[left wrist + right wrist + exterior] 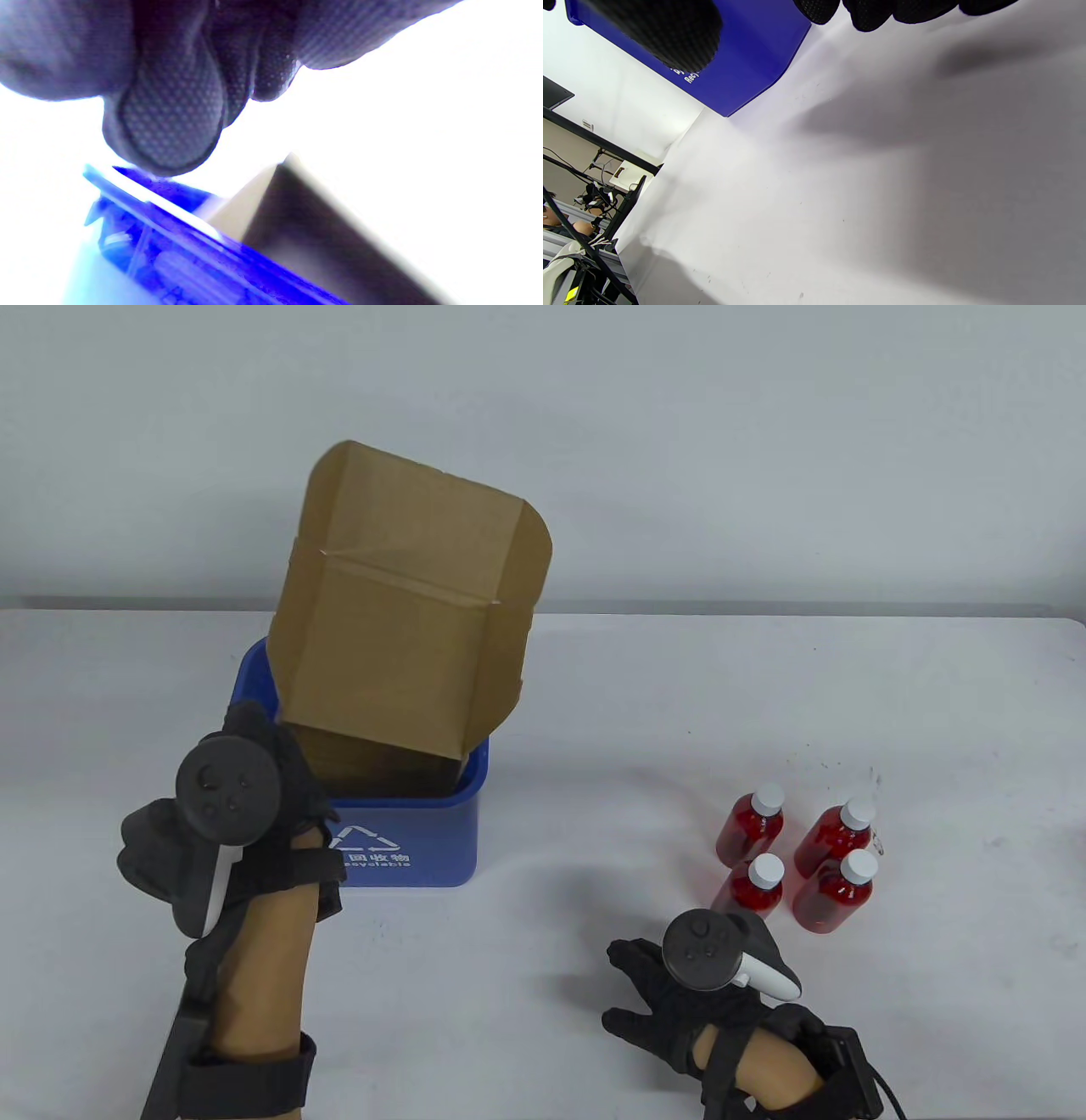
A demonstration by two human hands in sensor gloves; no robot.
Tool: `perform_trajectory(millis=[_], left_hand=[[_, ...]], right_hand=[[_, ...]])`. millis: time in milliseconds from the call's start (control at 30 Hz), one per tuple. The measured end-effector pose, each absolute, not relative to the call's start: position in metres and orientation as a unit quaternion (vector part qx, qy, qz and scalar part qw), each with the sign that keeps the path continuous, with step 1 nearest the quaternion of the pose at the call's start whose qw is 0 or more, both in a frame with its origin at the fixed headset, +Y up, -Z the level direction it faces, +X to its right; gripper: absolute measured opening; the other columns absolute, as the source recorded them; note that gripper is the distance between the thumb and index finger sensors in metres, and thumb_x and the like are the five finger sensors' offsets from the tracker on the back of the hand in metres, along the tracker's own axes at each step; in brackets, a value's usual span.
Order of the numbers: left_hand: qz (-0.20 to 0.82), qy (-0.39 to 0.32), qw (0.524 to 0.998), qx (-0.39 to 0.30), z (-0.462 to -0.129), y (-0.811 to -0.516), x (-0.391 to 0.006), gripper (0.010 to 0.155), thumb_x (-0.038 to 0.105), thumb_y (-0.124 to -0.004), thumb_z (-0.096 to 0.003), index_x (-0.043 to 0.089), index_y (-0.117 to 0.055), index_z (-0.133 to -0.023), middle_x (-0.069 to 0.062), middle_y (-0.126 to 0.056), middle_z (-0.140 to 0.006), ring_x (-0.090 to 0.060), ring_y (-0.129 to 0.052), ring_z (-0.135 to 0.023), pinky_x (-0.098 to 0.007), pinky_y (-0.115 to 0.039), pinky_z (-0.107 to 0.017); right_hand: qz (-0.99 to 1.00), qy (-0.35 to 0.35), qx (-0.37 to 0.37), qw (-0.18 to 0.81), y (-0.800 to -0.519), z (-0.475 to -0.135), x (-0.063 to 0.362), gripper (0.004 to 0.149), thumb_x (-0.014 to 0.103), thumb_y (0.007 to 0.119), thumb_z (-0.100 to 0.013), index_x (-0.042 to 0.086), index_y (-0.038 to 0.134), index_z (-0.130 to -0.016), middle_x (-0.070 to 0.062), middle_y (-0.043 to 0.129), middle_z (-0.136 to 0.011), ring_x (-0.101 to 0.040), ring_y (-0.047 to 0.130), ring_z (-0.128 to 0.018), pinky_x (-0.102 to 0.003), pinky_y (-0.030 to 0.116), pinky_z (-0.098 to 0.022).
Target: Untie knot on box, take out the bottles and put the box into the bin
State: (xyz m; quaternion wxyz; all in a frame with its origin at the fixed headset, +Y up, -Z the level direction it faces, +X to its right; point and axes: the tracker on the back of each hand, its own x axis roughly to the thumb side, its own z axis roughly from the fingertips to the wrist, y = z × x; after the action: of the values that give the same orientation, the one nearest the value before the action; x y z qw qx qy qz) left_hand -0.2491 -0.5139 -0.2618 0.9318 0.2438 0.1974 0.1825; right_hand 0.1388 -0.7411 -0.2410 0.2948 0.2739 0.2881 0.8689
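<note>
standing tilted in the blue bin (424,840), the brown cardboard box (399,645) has its flaps open and its lower end inside the bin, the rest rising well above the rim. we see nothing else in the bin. four red bottles (797,857) with white caps stand clustered on the table (848,687), to the bin's right. the left hand (246,814) is at the bin's near left corner, fingers curled, and we cannot tell whether it grips anything. the right hand (679,993) lies spread on the table.

White table (543,712) carries blue bin (424,848) and four red bottles (797,857).
</note>
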Motion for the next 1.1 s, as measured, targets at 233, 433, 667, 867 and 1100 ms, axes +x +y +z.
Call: perform_trajectory(millis=[233,433,667,867,1100], left_hand=[[0.199,0.147,0.934,0.259,-0.253,-0.518,-0.244,0.056,0.039,-0.071,-0.0522,0.01,-0.07,-0.1,-0.016,-0.086,-0.084,-0.039,-0.103,-0.042,-0.045,-0.09,-0.026],[0.196,0.063,0.941,0.271,-0.241,-0.527,-0.219,0.058,0.041,-0.073,-0.0517,0.01,-0.07,-0.101,-0.015,-0.087,-0.085,-0.041,-0.102,-0.048,-0.048,-0.089,-0.032],[0.203,-0.048,0.929,0.307,-0.214,-0.546,-0.189,0.061,0.045,-0.074,-0.0513,0.011,-0.07,-0.102,-0.014,-0.086,-0.087,-0.04,-0.102,-0.05,-0.048,-0.089,-0.034],[0.217,-0.141,0.927,0.271,-0.195,-0.573,-0.164,0.065,0.049,-0.074,-0.0513,0.012,-0.067,-0.104,-0.016,-0.083,-0.092,-0.042,-0.1,-0.055,-0.051,-0.088,-0.038],[0.192,-0.182,0.94,0.215,-0.193,-0.616,-0.146,0.067,0.052,-0.072,-0.0516,0.014,-0.064,-0.106,-0.019,-0.078,-0.099,-0.043,-0.1,-0.067,-0.054,-0.087,-0.046]], right_hand=[[0.869,0.288,0.27,0.299,-0.741,-0.242,0.14,0.083,0.049,0.066,-0.05,-0.004,0.03,-0.102,-0.031,0.028,-0.103,-0.062,0.037,-0.091,-0.072,0.042,-0.059],[0.87,0.273,0.267,0.312,-0.739,-0.244,0.142,0.083,0.049,0.066,-0.05,-0.004,0.03,-0.102,-0.03,0.028,-0.103,-0.062,0.037,-0.091,-0.072,0.042,-0.059],[0.873,0.209,0.262,0.354,-0.729,-0.247,0.148,0.081,0.048,0.066,-0.05,-0.004,0.032,-0.102,-0.03,0.03,-0.103,-0.062,0.039,-0.091,-0.072,0.043,-0.059],[0.878,0.167,0.261,0.364,-0.722,-0.247,0.151,0.081,0.048,0.066,-0.05,-0.003,0.032,-0.102,-0.029,0.031,-0.103,-0.061,0.039,-0.092,-0.072,0.043,-0.06],[0.896,0.106,0.259,0.346,-0.713,-0.243,0.152,0.079,0.047,0.066,-0.05,-0.003,0.033,-0.102,-0.029,0.032,-0.103,-0.061,0.039,-0.092,-0.072,0.043,-0.06]])
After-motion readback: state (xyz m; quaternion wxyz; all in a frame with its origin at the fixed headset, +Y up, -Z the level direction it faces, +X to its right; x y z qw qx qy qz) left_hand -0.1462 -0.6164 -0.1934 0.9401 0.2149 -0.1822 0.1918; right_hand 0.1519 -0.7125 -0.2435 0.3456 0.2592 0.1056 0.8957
